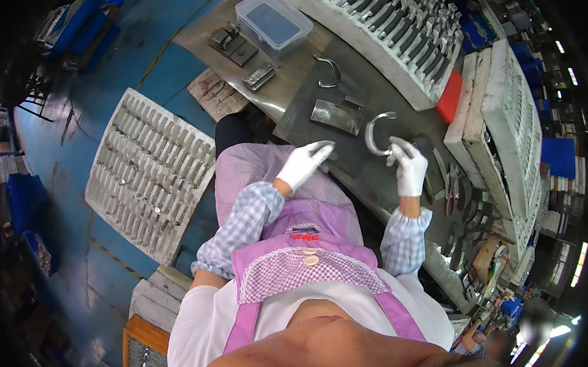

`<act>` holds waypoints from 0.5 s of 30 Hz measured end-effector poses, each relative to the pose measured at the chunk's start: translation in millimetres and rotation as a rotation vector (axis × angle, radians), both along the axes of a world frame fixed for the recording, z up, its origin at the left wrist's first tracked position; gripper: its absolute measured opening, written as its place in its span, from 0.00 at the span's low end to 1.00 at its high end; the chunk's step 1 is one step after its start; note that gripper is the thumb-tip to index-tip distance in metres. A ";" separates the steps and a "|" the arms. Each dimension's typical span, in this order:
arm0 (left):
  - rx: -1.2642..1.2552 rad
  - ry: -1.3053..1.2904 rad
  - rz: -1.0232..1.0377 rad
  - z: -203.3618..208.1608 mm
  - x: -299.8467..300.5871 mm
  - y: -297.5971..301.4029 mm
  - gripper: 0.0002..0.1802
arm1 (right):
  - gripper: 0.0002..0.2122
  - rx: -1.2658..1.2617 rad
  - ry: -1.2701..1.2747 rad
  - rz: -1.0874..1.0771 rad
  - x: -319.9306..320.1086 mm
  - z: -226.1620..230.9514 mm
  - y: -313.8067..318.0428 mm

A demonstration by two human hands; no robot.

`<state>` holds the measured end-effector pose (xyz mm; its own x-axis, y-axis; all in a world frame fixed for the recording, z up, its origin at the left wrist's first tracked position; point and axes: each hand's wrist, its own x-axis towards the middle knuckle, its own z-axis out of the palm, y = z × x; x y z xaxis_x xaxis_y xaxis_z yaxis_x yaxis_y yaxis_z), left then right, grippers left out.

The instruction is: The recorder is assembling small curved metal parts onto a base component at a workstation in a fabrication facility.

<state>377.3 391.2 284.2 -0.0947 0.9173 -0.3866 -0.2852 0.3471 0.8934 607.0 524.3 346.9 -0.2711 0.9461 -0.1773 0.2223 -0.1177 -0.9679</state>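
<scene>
A shiny curved metal handle (371,136) is pinched at its lower end by my right hand (410,168), which wears a white glove. The handle arcs up and away from the fingers above the dark work surface. My left hand (304,164), also gloved, hovers at the near table edge over my lap, its fingers stretched forward and holding nothing I can see. Between and beyond the hands sits a curved metal plate (337,116) with a small block at its far side. Farther back lies another curved metal handle (328,72).
A clear plastic box (273,23), a dark metal fixture (233,45) and a small metal block (260,77) stand at the back left. A white tray of handles (388,35) fills the far side. Pliers (451,192) lie right. Another filled tray (149,172) stands left.
</scene>
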 end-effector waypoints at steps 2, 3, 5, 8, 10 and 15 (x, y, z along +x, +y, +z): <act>0.060 -0.149 0.017 -10.6 16.0 11.7 0.26 | 0.13 -0.181 0.119 0.114 -12.0 8.1 -27.8; 0.029 -0.241 0.031 -6.4 15.3 16.7 0.25 | 0.13 -0.311 0.197 0.151 -12.0 -0.3 -34.7; 0.028 -0.218 0.128 6.4 10.2 18.3 0.20 | 0.11 0.057 -0.071 0.175 -11.5 -32.2 -36.2; -0.072 -0.255 0.400 0.7 3.0 11.7 0.17 | 0.18 0.927 -0.468 0.439 -46.8 -11.9 -35.7; -0.092 -0.407 0.442 -2.0 3.1 15.9 0.17 | 0.20 0.887 -0.376 0.617 -61.6 -28.9 -47.6; -0.098 -0.394 0.431 -5.2 -26.3 29.0 0.19 | 0.11 0.528 -0.101 0.229 -76.5 -52.5 -10.0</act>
<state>351.0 420.2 279.0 -0.2827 0.7863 -0.5494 -0.7223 0.2023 0.6613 530.5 514.3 294.5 -0.4850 0.8328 0.2669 0.2792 0.4367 -0.8552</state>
